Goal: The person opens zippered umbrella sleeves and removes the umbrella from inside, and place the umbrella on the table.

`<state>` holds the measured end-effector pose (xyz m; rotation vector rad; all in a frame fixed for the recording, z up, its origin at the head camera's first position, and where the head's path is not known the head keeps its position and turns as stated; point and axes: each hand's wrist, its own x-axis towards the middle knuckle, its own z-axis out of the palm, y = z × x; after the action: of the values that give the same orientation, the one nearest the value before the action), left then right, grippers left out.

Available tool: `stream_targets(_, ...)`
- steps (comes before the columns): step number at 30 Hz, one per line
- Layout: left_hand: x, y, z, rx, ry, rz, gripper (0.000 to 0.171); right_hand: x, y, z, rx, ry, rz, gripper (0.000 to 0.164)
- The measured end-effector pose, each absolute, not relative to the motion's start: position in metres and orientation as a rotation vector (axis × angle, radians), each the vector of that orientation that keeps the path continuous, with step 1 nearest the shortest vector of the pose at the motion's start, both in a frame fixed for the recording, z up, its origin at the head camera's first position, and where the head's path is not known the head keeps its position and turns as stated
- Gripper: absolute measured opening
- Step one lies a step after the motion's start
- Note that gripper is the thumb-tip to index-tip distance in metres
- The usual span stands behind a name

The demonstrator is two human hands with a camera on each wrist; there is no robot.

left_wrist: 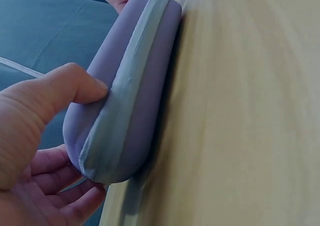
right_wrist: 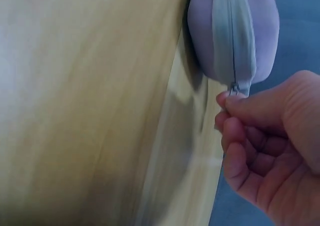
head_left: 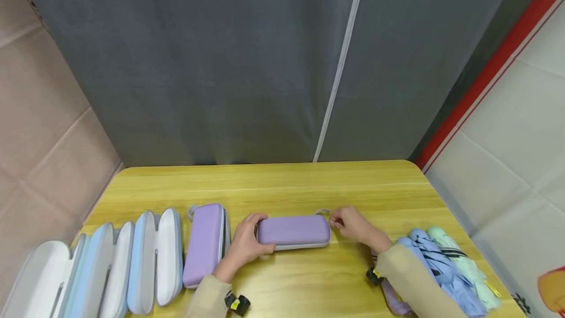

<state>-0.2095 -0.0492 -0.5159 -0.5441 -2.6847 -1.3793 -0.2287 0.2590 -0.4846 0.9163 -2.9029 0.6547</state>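
A purple zip case [head_left: 293, 230] lies lengthwise on the wooden table in front of me, its pale grey zip band [right_wrist: 220, 30] running along the side. My left hand [head_left: 248, 243] grips the case's left end; in the left wrist view the thumb [left_wrist: 82, 85] presses near the zip band while the other fingers reach around behind. At the opposite end, my right hand [head_left: 353, 225] pinches the small metal zipper pull [right_wrist: 234, 89] between thumb and forefinger. The zip looks closed right at the slider. A grey strap loop [head_left: 322, 211] sticks out behind that end.
Left of my left hand lies another purple case [head_left: 203, 247], its side slightly parted. Several opened white-and-blue cases [head_left: 167, 256] stand in a row farther left. On the right are blue fabric bundles [head_left: 446, 259] and a mint one [head_left: 468, 264], with a purple piece [head_left: 393, 298] partly under my sleeve.
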Motion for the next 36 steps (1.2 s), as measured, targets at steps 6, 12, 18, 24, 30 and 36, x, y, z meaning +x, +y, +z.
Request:
stream_targets(6,-0.208,-0.048,-0.521,-0.511,-2.636,-1.384,0.063,-0.212,0.257,-0.483,0.884,-2.880,0.664,0.017)
stream_targets(12,-0.203,-0.043,-0.520,-0.438,-2.601,-1.318,0.061,-0.199,0.250,-0.482,0.840,-2.856,0.750,0.015)
stream_targets(18,-0.195,-0.035,-0.517,-0.363,-2.639,-1.233,0.062,-0.196,0.246,-0.486,0.763,-2.870,0.798,0.017)
stream_targets(24,-0.191,-0.029,-0.517,-0.334,-2.660,-1.134,0.059,-0.196,0.239,-0.487,0.725,-2.835,0.812,0.014)
stream_targets(30,-0.186,-0.022,-0.517,-0.322,-2.673,-1.036,0.059,-0.196,0.229,-0.489,0.735,-2.817,0.836,0.016)
stream_targets(36,-0.181,-0.016,-0.518,-0.308,-2.677,-1.008,0.059,-0.194,0.218,-0.491,0.800,-2.781,0.874,0.019)
